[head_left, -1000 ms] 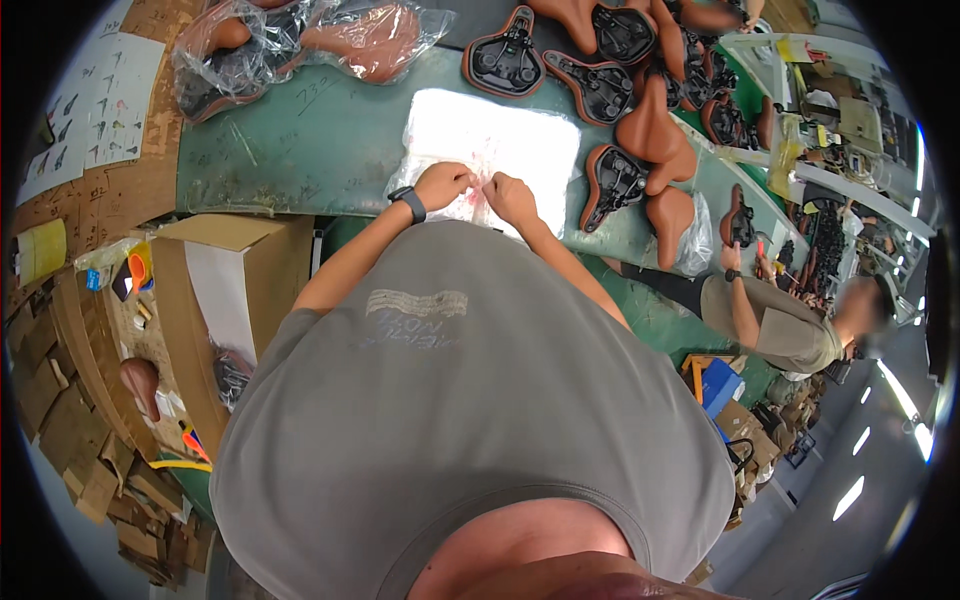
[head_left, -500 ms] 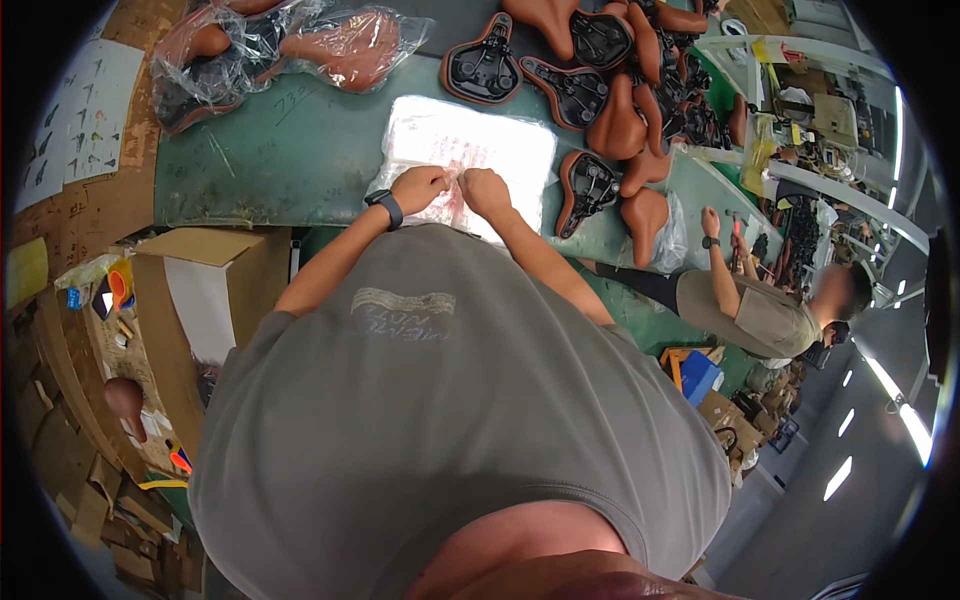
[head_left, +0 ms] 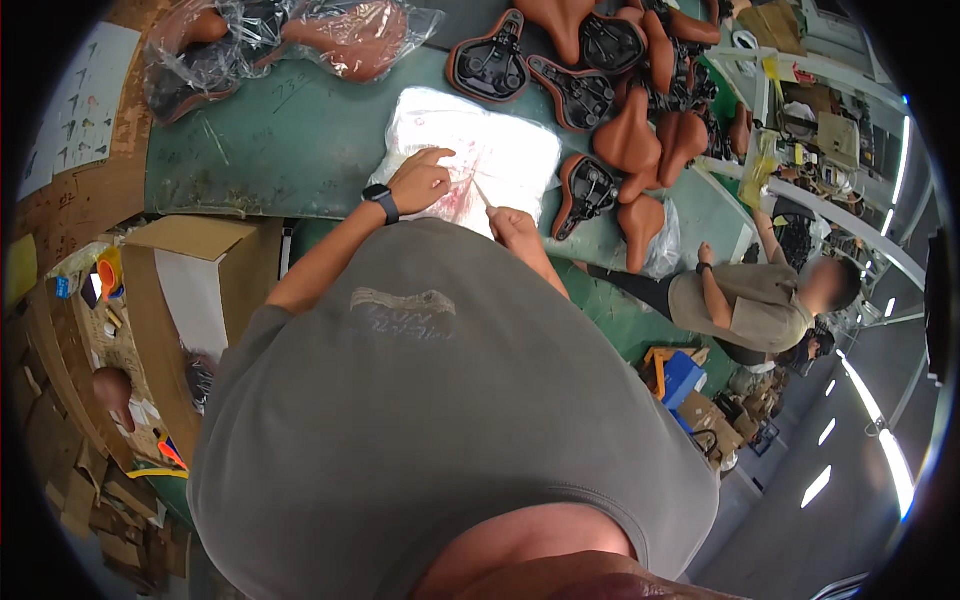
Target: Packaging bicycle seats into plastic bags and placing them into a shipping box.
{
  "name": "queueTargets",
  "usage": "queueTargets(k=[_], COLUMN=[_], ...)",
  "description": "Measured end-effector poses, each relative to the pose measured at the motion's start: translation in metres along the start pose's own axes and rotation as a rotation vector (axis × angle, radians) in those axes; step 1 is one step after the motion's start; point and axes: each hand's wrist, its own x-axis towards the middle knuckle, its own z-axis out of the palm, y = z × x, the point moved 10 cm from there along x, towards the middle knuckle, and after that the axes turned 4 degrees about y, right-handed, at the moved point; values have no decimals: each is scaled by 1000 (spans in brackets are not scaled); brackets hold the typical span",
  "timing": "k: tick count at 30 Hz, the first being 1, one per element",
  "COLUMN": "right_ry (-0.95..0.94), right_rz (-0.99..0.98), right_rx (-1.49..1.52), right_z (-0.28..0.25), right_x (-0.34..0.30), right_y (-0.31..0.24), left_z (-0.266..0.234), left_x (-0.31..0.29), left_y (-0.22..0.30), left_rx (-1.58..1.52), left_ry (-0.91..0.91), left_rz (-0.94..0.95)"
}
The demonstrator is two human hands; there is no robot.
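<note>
A stack of clear plastic bags (head_left: pixel 520 150) with faint red print lies on the green workbench in front of me, its surface glaring white. My left hand (head_left: pixel 420 183), a dark watch on its wrist, rests on the left part of the stack with its fingers partly stretched out. At the near right edge of the stack, my right hand (head_left: pixel 514 226) is closed on a thin pale strip (head_left: pixel 480 191). The strip slants from my fingers up to the middle of the stack. Glare hides what it is and whether it is attached there.
Brown bicycle saddles (head_left: pixel 627 135) crowd the bench at the right, several showing black undersides (head_left: pixel 588 195). Plastic-wrapped saddles (head_left: pixel 345 45) lie at the far left. A cardboard box (head_left: pixel 190 240) stands below the bench at left. A co-worker (head_left: pixel 745 295) stands at the right.
My hands were close together over the stack, both closed. The right has drawn back toward me and right with the pale strip; the left has loosened its fingers. The co-worker's arms have shifted.
</note>
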Motion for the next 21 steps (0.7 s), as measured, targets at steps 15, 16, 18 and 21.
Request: queueTargets(k=[15, 16, 18, 21], right_ry=[12, -4, -34, -114], right_rz=[-35, -90, -123, 343], right_rx=[-496, -554, -540, -584], right_z=[-45, -43, -60, -134], right_x=[142, 123, 75, 34], right_y=[88, 70, 49, 131], left_z=[-100, -137, -185, -167], left_x=[-23, -46, -94, -127], left_y=[-44, -59, -80, -104], left_rx=[-534, -257, 168, 384], left_ry=[369, 343, 193, -103], left_rz=[-520, -676, -898, -910])
